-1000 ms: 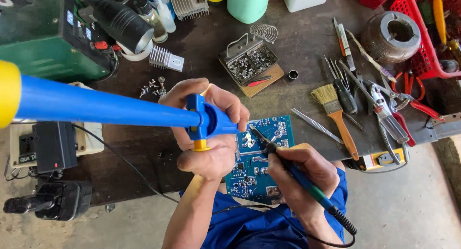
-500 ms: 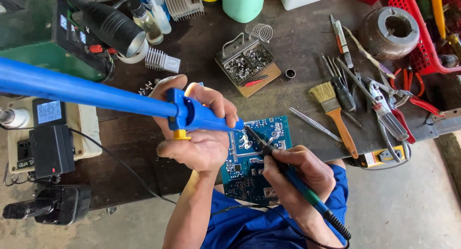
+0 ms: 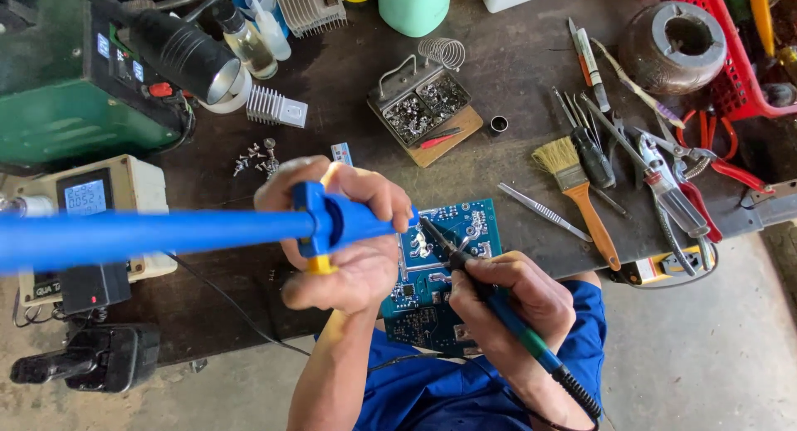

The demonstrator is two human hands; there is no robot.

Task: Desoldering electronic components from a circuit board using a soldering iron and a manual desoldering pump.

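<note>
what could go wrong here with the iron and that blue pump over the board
The soldering iron tip sits close to the left hand fingers gripping the blue desoldering pump; a slip could burn them. The circuit board overhangs the table edge, so pressing might tip it.

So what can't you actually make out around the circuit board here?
Head view only:
- Desoldering pump nozzle: hidden by left hand.
- Soldering iron tip contact on circuit board: too small.
- Board's near edge: covered by right hand.
- Pump's rear: blurred, cut off at the left.
</note>
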